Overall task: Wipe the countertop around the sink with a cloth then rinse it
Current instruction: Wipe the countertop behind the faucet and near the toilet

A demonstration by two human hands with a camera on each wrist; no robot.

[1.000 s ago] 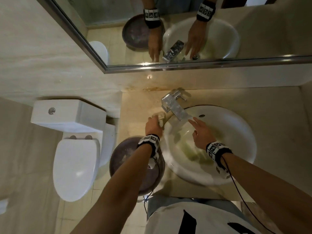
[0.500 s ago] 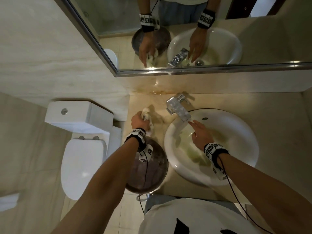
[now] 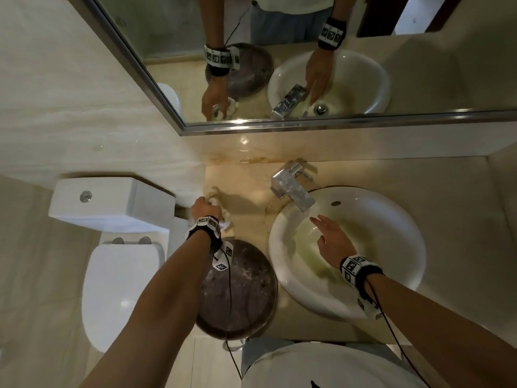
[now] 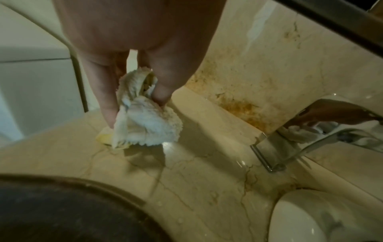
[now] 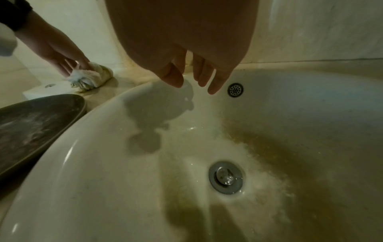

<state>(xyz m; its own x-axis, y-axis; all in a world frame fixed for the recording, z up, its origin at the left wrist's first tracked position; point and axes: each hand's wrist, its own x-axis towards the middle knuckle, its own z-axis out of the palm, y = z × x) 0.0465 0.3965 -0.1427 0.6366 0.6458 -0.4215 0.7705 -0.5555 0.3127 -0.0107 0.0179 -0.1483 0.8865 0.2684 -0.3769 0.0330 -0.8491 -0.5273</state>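
Observation:
My left hand pinches a crumpled white cloth and presses it on the beige marble countertop at its far left edge, beside the toilet tank. In the left wrist view the cloth sits bunched between thumb and fingers, touching the counter. My right hand hovers over the white sink basin with its fingers straight and loose, holding nothing, just below the chrome faucet. The basin's drain lies under it.
A dark round lid or bin top sits low at the counter's front left. A white toilet stands to the left. A mirror spans the back wall. Brown stains mark the backsplash behind the faucet.
My left hand has slid the cloth leftward across the counter, from beside the faucet to the far left edge. My right hand has stayed over the basin.

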